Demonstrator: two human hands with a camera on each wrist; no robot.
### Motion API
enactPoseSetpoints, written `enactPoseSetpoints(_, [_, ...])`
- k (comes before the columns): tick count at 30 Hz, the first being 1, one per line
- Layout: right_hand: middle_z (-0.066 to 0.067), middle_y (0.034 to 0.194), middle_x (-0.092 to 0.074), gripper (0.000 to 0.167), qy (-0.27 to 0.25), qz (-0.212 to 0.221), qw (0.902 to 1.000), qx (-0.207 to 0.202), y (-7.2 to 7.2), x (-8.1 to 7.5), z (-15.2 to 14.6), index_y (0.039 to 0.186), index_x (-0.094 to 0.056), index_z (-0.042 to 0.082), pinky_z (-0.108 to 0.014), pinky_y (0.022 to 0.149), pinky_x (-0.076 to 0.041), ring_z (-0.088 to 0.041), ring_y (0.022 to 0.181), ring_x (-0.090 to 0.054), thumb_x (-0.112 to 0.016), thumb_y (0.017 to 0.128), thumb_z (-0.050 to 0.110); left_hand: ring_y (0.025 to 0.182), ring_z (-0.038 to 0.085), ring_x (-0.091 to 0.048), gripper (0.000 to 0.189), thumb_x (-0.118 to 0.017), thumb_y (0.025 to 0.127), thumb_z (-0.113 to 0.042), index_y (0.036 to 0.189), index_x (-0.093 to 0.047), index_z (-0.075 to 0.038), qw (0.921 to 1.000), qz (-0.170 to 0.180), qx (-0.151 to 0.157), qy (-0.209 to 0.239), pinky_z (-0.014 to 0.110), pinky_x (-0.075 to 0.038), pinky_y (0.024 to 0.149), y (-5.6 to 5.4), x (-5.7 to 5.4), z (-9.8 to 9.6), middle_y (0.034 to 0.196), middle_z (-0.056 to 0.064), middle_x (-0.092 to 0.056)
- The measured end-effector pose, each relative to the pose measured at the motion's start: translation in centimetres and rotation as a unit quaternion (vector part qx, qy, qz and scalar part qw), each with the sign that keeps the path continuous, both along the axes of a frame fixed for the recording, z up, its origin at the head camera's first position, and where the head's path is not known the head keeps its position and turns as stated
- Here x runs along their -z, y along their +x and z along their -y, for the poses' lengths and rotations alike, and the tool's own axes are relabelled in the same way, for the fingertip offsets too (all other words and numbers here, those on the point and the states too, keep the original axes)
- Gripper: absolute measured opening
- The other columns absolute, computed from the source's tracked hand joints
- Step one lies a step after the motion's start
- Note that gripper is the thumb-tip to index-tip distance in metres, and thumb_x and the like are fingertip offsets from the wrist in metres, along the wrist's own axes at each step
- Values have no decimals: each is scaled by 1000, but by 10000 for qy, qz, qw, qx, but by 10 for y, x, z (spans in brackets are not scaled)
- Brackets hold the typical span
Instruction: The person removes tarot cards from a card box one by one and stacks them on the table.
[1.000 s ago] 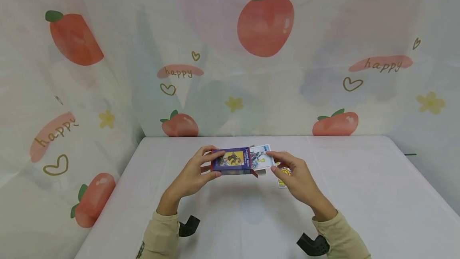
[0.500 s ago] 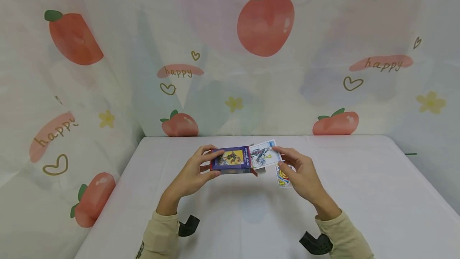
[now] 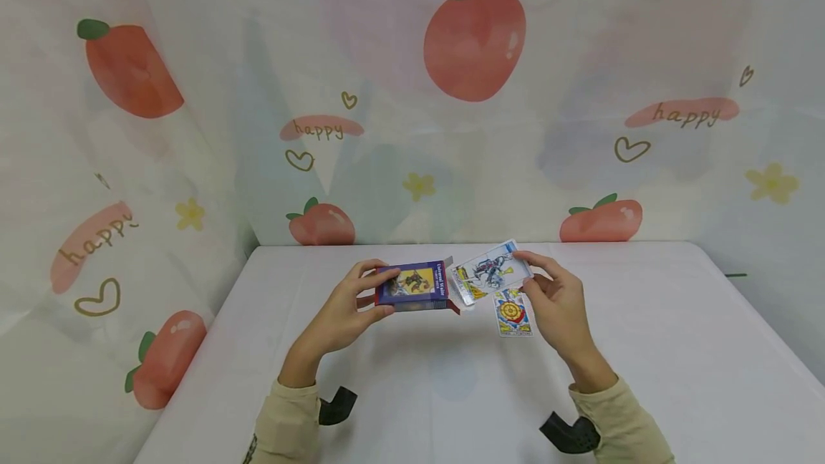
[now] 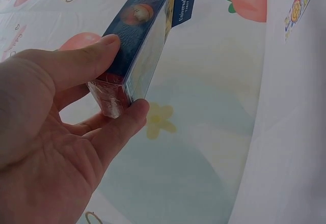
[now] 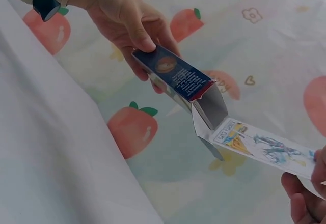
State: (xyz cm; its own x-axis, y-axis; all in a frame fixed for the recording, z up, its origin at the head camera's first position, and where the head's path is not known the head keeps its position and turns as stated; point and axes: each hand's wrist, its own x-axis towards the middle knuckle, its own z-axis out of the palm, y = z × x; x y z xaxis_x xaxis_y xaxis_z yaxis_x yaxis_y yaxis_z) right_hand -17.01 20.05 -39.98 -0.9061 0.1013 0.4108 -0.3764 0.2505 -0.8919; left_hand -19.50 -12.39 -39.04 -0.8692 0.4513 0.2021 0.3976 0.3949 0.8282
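Note:
My left hand (image 3: 341,310) grips the closed end of a blue tarot card box (image 3: 412,286), thumb on the near side and fingers over the top and back. The box is tilted above the table, its open end facing right. In the right wrist view its flaps (image 5: 208,141) stand spread around a grey inside. My right hand (image 3: 559,310) pinches a tarot card (image 3: 495,271) with a knight picture by its right end. The card's left end lies right at the box mouth. Below it, a second tarot card (image 3: 513,313) with a yellow and red wheel lies face up on the table.
A white cloth covers the table (image 3: 412,392). Behind and to the left hangs a pale backdrop (image 3: 387,34) printed with red fruit and "happy". Black wrist mounts (image 3: 338,405) stick out from both sleeves.
My right hand has moved right and drawn the knight card out of the box, tilting it upward. The wheel card on the table is now more exposed. My left hand stays nearly still.

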Motion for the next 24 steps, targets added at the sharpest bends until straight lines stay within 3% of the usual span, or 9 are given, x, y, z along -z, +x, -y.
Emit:
enactPoseSetpoints(6, [-5, 124, -57, 39, -267, -2, 9985, 468, 1, -5, -1, 129, -61, -6, -13, 64, -51, -4, 75, -59, -43, 96, -14, 137, 41, -46, 56, -73, 91, -5, 145, -57, -11, 10000, -58, 10, 16, 59, -51, 104, 0, 0, 0, 151, 15, -40])
enactPoseSetpoints(13, [12, 116, -59, 37, -407, -156, 9965, 711, 0, -7, -2, 125, -65, -6, -10, 68, -48, -7, 80, -59, -47, 94, -16, 137, 40, -46, 56, -73, 92, -5, 145, -57, -12, 10000, -59, -3, 34, 58, -51, 105, -1, 1, 1, 152, 15, -39])
enactPoseSetpoints(21, [2, 117, -63, 34, -651, -170, 9954, 688, -1, -7, -6, 124, -64, -10, -8, 75, -51, -8, 90, -57, -50, 93, -16, 138, 40, -45, 57, -73, 92, -6, 145, -56, -12, 10000, 5, -8, 64, 59, -50, 106, -1, 1, 1, 153, 15, -38])
enactPoseSetpoints(24, [3, 117, -64, 35, -495, -95, 9961, 719, -2, -6, -8, 125, -65, -7, -7, 76, -51, -8, 91, -57, -49, 96, -14, 138, 39, -45, 56, -73, 92, -6, 145, -56, -12, 10000, 35, -45, 66, 58, -51, 106, -1, 0, 1, 153, 14, -38])
